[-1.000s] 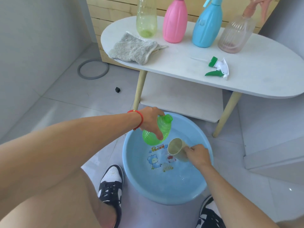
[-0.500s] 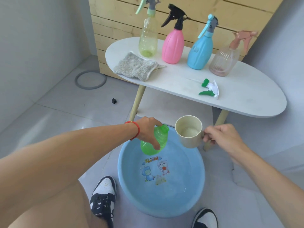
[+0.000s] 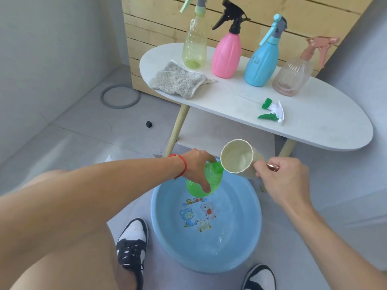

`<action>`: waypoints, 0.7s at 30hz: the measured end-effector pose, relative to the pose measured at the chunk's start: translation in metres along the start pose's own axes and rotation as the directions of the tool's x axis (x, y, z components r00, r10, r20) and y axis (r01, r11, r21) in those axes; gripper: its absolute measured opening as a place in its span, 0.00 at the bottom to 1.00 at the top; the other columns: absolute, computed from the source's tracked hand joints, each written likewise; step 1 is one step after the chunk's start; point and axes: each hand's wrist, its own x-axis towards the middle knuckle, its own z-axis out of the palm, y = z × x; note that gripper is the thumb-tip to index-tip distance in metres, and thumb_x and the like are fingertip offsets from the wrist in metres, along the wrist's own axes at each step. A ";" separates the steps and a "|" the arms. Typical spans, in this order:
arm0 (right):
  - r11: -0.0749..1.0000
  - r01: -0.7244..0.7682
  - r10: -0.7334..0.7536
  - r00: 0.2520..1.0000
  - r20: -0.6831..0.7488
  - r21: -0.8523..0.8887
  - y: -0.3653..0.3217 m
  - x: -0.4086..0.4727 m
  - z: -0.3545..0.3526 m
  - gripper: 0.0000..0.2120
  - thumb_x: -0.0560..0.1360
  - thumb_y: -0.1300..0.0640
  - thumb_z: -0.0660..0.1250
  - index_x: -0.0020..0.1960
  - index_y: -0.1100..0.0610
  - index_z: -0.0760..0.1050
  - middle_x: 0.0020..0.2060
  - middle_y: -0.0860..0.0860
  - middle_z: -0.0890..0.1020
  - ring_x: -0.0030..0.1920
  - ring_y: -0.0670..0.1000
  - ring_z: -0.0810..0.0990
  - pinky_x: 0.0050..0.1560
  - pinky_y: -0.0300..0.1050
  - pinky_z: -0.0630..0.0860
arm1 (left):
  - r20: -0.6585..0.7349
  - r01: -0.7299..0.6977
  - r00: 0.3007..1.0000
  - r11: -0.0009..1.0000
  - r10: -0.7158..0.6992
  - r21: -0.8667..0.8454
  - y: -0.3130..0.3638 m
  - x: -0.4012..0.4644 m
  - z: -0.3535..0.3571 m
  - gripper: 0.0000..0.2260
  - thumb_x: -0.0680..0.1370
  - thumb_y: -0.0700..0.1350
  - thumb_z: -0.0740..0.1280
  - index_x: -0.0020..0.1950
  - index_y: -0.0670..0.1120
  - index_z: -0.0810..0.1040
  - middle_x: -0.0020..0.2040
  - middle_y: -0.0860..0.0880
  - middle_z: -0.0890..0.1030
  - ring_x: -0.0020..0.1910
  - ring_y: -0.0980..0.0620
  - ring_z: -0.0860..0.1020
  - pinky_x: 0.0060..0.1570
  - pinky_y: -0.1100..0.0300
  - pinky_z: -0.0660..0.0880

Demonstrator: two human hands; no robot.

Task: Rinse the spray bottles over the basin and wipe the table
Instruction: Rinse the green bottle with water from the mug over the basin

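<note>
A green spray bottle, its head removed, is gripped in the left hand over the 11 o'clock rim of the blue basin, fingers clamped round its body. A cream cup is held tilted at the bottle's mouth by the right hand, fingers curled round it. The rinsing step appears to be in hand, water being poured in. The next move likely calls for a steady tip into the narrow neck, then a swirl and emptying over the basin. At 12 o'clock on the counter, four capped bottles, a grey cloth and the green-and-white spray head are seen waiting; wiping is not yet begun.
</note>
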 end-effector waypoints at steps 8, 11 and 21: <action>0.969 0.194 -0.202 0.979 -0.035 -0.151 -0.003 -0.002 0.003 0.23 0.70 0.53 0.65 0.26 0.53 0.53 0.19 0.51 0.58 0.27 0.52 0.59 0.30 0.48 0.60 | 0.009 -0.012 1.000 1.000 0.012 0.006 0.004 0.003 0.003 0.44 0.64 0.56 0.83 0.76 0.51 0.70 0.66 0.49 0.76 0.62 0.49 0.75 0.58 0.55 0.78; 0.961 0.216 -0.228 0.972 -0.054 -0.176 -0.001 -0.001 0.006 0.27 0.72 0.57 0.69 0.25 0.51 0.53 0.19 0.48 0.60 0.30 0.57 0.65 0.33 0.46 0.60 | 0.018 -0.011 1.000 1.000 0.011 0.017 0.005 0.004 0.004 0.43 0.64 0.57 0.83 0.75 0.51 0.71 0.64 0.50 0.77 0.57 0.51 0.74 0.52 0.58 0.75; 0.926 0.297 -0.332 0.934 -0.131 -0.232 0.003 0.000 0.009 0.25 0.71 0.55 0.65 0.25 0.49 0.51 0.20 0.45 0.59 0.33 0.56 0.68 0.33 0.44 0.57 | 0.058 0.008 0.998 0.999 -0.010 0.039 0.006 0.000 0.003 0.45 0.66 0.57 0.82 0.79 0.51 0.66 0.68 0.49 0.75 0.65 0.48 0.75 0.57 0.57 0.76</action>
